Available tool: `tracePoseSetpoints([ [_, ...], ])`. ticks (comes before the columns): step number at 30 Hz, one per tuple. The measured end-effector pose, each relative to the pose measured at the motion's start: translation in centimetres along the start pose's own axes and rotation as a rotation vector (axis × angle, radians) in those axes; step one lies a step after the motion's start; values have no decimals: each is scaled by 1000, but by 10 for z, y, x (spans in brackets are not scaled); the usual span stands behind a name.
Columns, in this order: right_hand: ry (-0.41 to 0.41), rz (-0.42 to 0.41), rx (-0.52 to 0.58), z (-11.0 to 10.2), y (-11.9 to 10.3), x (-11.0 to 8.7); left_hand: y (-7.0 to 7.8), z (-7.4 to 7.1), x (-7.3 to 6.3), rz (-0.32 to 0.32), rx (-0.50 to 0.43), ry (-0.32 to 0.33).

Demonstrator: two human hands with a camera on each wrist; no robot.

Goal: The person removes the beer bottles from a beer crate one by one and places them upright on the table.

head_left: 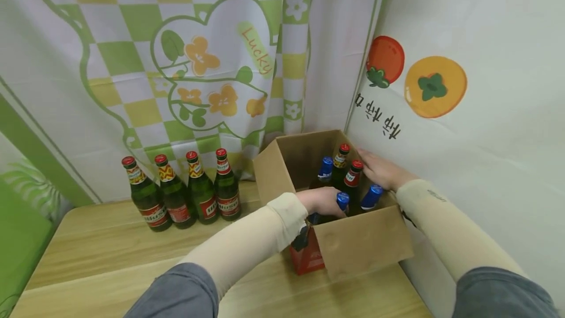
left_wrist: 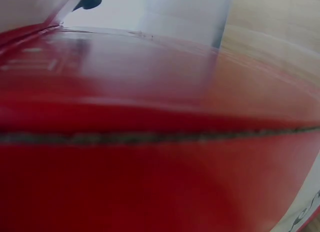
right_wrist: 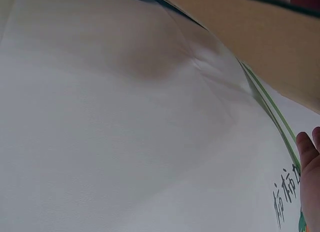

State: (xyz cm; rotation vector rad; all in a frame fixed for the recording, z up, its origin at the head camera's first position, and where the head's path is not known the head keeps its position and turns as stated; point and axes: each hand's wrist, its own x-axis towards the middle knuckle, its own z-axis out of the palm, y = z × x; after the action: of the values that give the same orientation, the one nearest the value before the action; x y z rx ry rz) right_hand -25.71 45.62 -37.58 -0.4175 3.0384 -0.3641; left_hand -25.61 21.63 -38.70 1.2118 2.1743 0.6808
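An open cardboard box (head_left: 309,161) holds several beer bottles, some with blue caps and some with red. My left hand (head_left: 324,201) reaches over the near left edge and grips a blue-capped beer bottle (head_left: 343,201) by its neck; part of the fingers is hidden. Along the box's right side, my right hand (head_left: 381,170) rests with fingers stretched toward the back. Its fingertips (right_wrist: 305,142) show at the edge of the right wrist view. The left wrist view shows only the box's red outer side (left_wrist: 150,187), not the hand.
Several green beer bottles (head_left: 202,190) with red caps stand in a row on the wooden table (head_left: 110,254), left of the box. A box flap (head_left: 364,247) folds outward at the front. Curtains hang behind, and a white printed wall covering (head_left: 485,161) stands close on the right.
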Motion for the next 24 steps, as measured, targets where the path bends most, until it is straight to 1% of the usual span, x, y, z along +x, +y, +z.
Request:
tracePoseSetpoints([
  [2,0,5,3,1,-1,0,-2,1,2,6,2,-11],
  [4,4,1,4,3,0,0,-3,2,2,-10,-31,-9],
  [6,9,-8,11,3,2,1,-3,2,2,-43,-53,11],
  [8,16,-16,12,4,4,1,-2,2,1,-58,-40,33],
  [10,21,-18,12,3,4,1,-2,2,-1,-49,-19,53],
  [12,22,-15,11,3,4,0,-1,2,-2,-20,0,78],
  [13,26,-15,12,2,4,0,-1,2,-3,-3,-11,99],
  [14,27,-16,15,2,3,0,-2,2,-3,7,-30,127],
  [16,29,-18,23,2,1,1,-3,2,-6,6,-95,181],
  [18,33,-21,33,3,0,2,-3,3,-9,2,-200,240],
  [20,38,-25,36,2,-2,2,-2,2,-11,13,-286,293],
  [22,45,-31,33,1,-2,3,-1,3,-13,35,-367,333],
  [24,49,-37,29,1,-2,3,-1,2,-17,77,-453,385],
])
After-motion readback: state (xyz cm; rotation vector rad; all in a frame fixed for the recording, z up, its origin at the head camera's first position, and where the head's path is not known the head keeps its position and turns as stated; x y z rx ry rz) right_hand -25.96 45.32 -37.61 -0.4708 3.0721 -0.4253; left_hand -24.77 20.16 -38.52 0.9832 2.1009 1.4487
